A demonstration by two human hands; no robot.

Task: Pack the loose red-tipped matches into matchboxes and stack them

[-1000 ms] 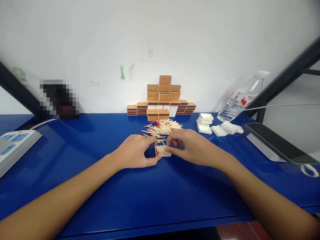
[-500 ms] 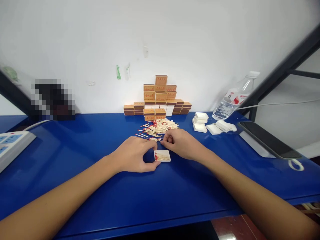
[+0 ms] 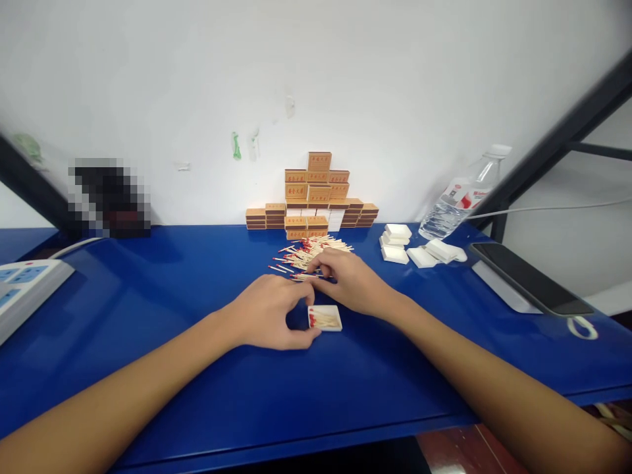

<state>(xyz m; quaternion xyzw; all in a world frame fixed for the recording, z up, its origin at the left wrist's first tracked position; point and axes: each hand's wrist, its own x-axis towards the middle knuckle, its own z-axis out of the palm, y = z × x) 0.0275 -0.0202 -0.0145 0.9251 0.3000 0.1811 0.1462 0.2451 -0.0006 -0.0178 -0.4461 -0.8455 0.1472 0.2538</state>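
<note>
Left hand (image 3: 269,313): palm down, at the left end of the small white tray (image 3: 326,309); clamped on that end, with thumb at the near left corner and index finger at the far left corner.

Right hand (image 3: 348,280): palm down, beyond the tray, over the near edge of the match pile (image 3: 330,245). Thumb and index finger at the loose matches, with only a narrow gap visible at the tips; grip on a match not determinable from this view.

Tray location: flat on the blue surface (image 3: 306,395), between the hands and near side of the pile. Tray contents: matches (image 3: 324,321) lying lengthwise, red heads toward the left end.

Behind the pile: orange-brown matchboxes (image 3: 320,194) in a stepped stack, highest at the middle, near the white wall (image 3: 197,85). Right of the pile: a stack of white trays (image 3: 395,243), with further white pieces (image 3: 439,252) just beside it.

Farther right: a clear bottle (image 3: 459,197) with white cap and a dark phone (image 3: 533,276) on a white support. Far left: a power strip (image 3: 39,289) with blue socket faces, plus a pixelated dark object (image 3: 116,204), unidentifiable.
</note>
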